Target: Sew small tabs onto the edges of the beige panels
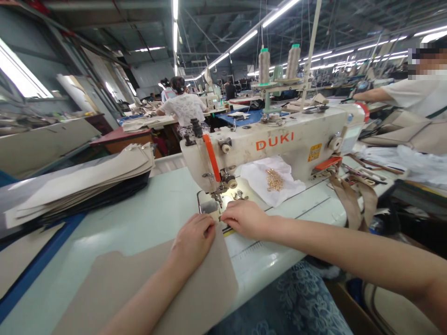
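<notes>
A large beige fabric panel [206, 284] lies over the front of the sewing machine table. My left hand [193, 239] rests on its upper edge, with the fingers curled and closed on the material. Just right of it, my right hand [246, 217] is closed in a pinch beside the panel's corner; what sits between its fingertips is too small to make out. Both hands are right in front of the needle and presser foot [218, 197] of the white sewing machine [272, 144]. My fingers partly hide the needle plate area.
A white cloth [251, 174] holding small gold-coloured pieces [274, 179] lies under the machine arm. Stacked panels [87, 186] lie at the left. Brown straps [361, 197] hang at the right, near several tools. One co-worker [419, 93] is at the right, another [185, 104] ahead.
</notes>
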`<state>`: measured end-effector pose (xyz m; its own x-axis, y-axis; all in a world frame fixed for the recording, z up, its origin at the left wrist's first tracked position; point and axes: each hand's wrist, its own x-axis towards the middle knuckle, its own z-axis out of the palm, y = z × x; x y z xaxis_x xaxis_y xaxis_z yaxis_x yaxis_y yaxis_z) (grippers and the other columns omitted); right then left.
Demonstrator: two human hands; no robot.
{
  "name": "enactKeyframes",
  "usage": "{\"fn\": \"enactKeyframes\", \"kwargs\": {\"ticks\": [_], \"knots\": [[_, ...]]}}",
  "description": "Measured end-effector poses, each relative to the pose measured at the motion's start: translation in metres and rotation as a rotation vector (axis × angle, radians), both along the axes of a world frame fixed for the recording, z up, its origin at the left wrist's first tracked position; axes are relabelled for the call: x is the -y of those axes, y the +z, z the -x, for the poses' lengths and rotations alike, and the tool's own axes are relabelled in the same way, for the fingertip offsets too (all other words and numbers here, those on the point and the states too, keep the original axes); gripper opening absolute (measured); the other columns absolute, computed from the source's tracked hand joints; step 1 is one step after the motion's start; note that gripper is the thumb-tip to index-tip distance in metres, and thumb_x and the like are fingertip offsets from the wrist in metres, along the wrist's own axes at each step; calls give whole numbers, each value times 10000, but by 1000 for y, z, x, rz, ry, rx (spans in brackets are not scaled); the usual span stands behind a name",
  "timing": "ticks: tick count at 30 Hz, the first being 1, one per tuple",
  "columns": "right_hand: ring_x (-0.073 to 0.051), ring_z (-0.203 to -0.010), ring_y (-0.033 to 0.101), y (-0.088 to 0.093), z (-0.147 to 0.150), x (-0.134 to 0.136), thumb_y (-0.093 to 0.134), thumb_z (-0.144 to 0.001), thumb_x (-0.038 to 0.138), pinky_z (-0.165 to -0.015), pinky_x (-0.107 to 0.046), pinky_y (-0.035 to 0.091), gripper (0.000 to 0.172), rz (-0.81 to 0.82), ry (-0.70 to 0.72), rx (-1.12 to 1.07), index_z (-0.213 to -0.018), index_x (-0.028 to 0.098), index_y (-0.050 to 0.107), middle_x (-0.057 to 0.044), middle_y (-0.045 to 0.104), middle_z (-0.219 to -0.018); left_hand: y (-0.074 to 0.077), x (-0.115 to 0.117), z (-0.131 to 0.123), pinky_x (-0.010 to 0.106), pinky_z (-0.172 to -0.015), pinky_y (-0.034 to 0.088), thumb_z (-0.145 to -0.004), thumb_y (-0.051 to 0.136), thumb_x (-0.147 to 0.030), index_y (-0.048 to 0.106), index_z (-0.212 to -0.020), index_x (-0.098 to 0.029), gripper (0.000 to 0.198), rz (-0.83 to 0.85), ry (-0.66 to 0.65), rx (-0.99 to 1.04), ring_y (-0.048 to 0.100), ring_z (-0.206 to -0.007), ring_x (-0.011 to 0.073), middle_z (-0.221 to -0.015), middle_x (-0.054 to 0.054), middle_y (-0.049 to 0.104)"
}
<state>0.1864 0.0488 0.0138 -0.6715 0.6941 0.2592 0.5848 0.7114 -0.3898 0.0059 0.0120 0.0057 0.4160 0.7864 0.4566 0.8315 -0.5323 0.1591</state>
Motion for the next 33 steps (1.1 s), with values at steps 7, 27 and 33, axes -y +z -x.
{"fn": "enactKeyframes", "kwargs": {"ticks": [7,27,33], "knots": [[-177,-810,528,-17,0,-6,523,-872,158,-685,-260,384,136,-370,166,147,-862,184,656,-26,600,-817,-4,-2,3,307,-709,504,-811,446,-157,595,-714,-194,182,-45,-24,18,613,-758,190,-760,40,673],[-171,-904,517,-4,-15,15,360,-966,178,-795,-297,413,259,-660,681,254,-915,169,614,-34,628,-914,-10,-2,4,302,-703,510,-821,463,-130,582,-733,-187,158,-150,-49,23,606,-738,175,-744,32,660],[-149,-856,542,-6,-17,9,345,-969,167,-754,-281,425,286,-744,721,182,-884,166,618,-38,629,-879,-10,-1,3,297,-710,509,-816,477,-126,588,-747,-186,143,-137,-39,43,610,-744,172,-756,31,664]]}}
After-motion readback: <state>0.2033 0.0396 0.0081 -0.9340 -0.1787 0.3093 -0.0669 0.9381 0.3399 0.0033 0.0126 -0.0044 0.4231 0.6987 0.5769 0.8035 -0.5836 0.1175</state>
